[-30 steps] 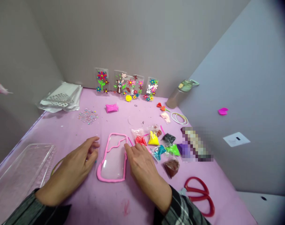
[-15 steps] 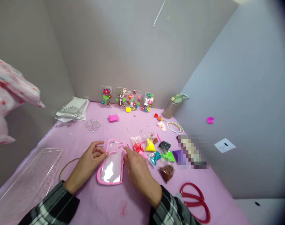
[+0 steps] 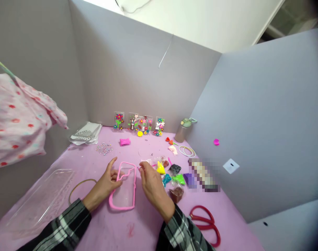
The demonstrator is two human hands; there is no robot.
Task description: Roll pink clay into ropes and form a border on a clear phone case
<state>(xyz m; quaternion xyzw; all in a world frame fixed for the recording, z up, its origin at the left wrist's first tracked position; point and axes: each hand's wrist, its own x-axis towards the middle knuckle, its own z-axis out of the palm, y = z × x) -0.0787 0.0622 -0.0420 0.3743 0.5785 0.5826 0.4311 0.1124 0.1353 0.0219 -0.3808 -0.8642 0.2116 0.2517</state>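
Note:
A clear phone case [image 3: 125, 191] edged with a pink clay strip lies on the pink table [image 3: 138, 226] in front of me. My left hand [image 3: 108, 182] rests at its left edge, thumb up and fingers curled against the pink rim. To the case's right, my right hand [image 3: 153, 182] is lifted slightly with fingertips pinched together near the top right corner of the case; what they pinch is too small to name. Small bags of coloured clay [image 3: 172, 174] lie just right of that hand.
Red scissors [image 3: 206, 225] lie near the front right. A clear plastic tray [image 3: 41, 202] sits at the left, and a thin hoop [image 3: 80, 186] beside it. Decorated cases [image 3: 139, 123] lean on the back wall, near a bottle [image 3: 183, 129], a pink clay lump [image 3: 125, 141] and rhinestones [image 3: 104, 148]. Grey partitions enclose the table.
My view has tilted upward and back, showing more wall and a spotted cloth at the left. My left hand moved in onto the case's left edge; my right hand lifted beside the case.

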